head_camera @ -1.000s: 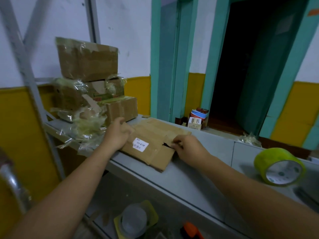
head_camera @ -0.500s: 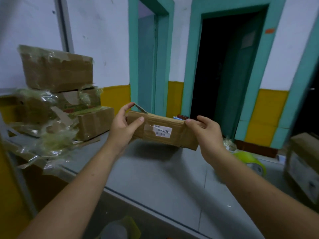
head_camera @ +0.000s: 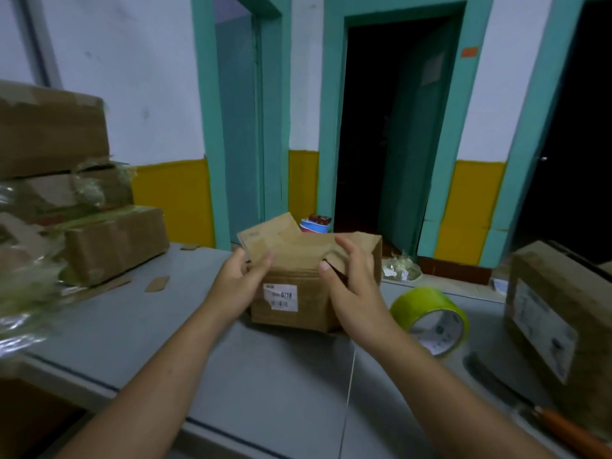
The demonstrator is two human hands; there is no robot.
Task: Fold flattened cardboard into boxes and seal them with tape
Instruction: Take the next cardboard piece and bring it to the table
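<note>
The cardboard box (head_camera: 291, 293) stands opened out near the middle of the tabletop (head_camera: 165, 332), closer to its far edge, with a white label (head_camera: 280, 297) on the near wall. Its base seems to rest on the surface, though the blur makes this uncertain. The left hand (head_camera: 238, 283) pinches the box's upper left corner, thumb across a top flap. The right hand (head_camera: 351, 286) grips the upper right side, fingers curled over a flap that tilts inward. The hands are apart, with the box between them. A roll of yellow-green tape (head_camera: 430, 316) lies just beside the right wrist. Taped boxes (head_camera: 99, 243) are stacked along the left edge, and another labelled box (head_camera: 556, 313) sits at the right edge.
</note>
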